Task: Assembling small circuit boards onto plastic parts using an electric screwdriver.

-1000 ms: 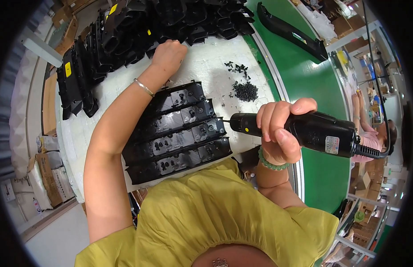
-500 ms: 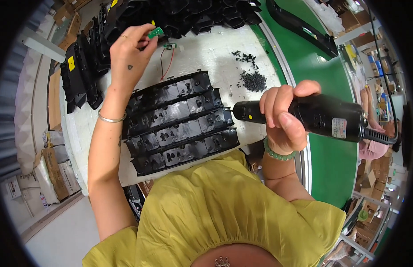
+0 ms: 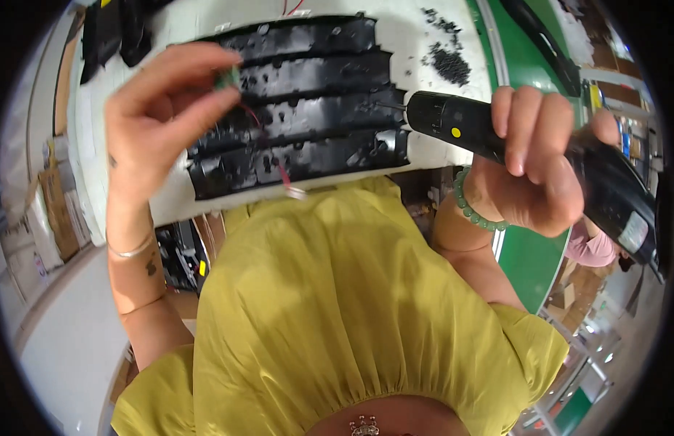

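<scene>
My left hand (image 3: pixel 159 109) pinches a small green circuit board (image 3: pixel 226 78) between thumb and fingers, blurred by motion. From the board a red wire (image 3: pixel 255 118) hangs down to a small white connector (image 3: pixel 296 193) near my shirt. Below the hand lie several long black plastic strips (image 3: pixel 308 112), side by side, with posts and holes on their upper faces. My right hand (image 3: pixel 533 156) is wrapped round a black electric screwdriver (image 3: pixel 453 123) with a yellow dot. Its thin bit points left, over the right end of the strips; whether it touches them I cannot tell.
A pile of small black screws (image 3: pixel 450 65) lies on the white work surface (image 3: pixel 406 43) at the far right. Beyond it a long curved black part (image 3: pixel 544 43) rests on the green tabletop (image 3: pixel 522 69). More black parts (image 3: pixel 115 33) stand at the far left.
My view has tilted nearer, so the strips sit higher in it. The left hand has come back toward me with the green board, wire now dangling. The screwdriver remains in my right hand.
</scene>
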The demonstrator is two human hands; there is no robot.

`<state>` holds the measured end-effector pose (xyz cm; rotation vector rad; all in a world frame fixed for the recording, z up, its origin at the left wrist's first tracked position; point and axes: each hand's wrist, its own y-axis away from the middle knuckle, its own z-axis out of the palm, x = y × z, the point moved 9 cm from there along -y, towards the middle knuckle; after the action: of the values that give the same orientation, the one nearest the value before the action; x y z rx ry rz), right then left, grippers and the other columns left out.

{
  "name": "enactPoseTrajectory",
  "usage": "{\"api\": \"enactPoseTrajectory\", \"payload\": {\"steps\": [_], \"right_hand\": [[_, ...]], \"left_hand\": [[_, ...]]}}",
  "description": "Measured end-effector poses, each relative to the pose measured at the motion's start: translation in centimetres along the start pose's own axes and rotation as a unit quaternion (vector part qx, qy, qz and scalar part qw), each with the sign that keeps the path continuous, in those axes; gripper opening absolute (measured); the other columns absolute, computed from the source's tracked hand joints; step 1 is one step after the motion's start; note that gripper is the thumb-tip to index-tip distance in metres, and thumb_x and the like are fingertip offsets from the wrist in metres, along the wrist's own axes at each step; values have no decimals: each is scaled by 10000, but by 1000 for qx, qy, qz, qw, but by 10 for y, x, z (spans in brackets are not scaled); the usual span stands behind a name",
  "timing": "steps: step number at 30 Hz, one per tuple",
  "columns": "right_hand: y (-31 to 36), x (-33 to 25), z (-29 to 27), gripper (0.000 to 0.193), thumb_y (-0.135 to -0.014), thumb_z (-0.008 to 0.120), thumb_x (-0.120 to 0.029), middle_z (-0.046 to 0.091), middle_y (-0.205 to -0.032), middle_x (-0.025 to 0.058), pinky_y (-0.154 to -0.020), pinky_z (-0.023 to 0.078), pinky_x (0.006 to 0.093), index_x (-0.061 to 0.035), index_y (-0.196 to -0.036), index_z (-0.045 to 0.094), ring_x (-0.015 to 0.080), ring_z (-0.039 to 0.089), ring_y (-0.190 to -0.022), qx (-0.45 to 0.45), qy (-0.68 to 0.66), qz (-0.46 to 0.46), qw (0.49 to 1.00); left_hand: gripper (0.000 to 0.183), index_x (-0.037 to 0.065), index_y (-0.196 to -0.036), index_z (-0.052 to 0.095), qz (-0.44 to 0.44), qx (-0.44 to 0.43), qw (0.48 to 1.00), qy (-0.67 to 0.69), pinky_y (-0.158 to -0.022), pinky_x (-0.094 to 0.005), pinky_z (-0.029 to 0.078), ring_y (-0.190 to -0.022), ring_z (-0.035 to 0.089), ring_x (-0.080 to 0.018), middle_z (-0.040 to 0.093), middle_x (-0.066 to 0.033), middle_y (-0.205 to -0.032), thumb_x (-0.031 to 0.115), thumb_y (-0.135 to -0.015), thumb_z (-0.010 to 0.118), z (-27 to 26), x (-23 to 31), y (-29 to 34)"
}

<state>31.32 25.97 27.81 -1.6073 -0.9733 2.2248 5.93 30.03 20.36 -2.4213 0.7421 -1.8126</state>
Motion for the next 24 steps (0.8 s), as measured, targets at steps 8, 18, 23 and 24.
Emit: {"api": "enactPoseTrajectory", "payload": {"steps": [8,18,23,24], "right_hand": [[25,31,64,386,-851,656,-249,537,-639,-91,-552,372,205,-243,-1192,476,41,479,-469,-99,-83,81,988],[35,33,84,363,-831,638,-162,531,-656,-24,-554,409,294,-198,-1112,411,122,506,-507,-152,-11,104,983],[38,39,95,363,-819,632,-118,536,-664,10,-555,411,335,-186,-1102,416,156,510,-535,-202,-8,112,973],[39,39,94,362,-820,631,-115,537,-669,15,-554,411,336,-184,-1101,415,159,509,-538,-182,-6,95,979]], "left_hand": [[171,43,-829,674,32,12,967,-251,-682,-310,517,-811,624,-237,673,-57,-816,32,-674,744,56,3,74],[172,15,-797,648,7,33,961,-275,-683,-309,512,-811,621,-244,663,-71,-847,-24,-655,738,76,-4,77],[169,17,-797,650,18,41,960,-277,-679,-308,514,-802,626,-241,664,-74,-845,-27,-656,734,76,-7,78],[166,17,-795,648,19,34,961,-273,-680,-308,515,-803,627,-241,664,-74,-840,-29,-659,732,77,-10,77]]}}
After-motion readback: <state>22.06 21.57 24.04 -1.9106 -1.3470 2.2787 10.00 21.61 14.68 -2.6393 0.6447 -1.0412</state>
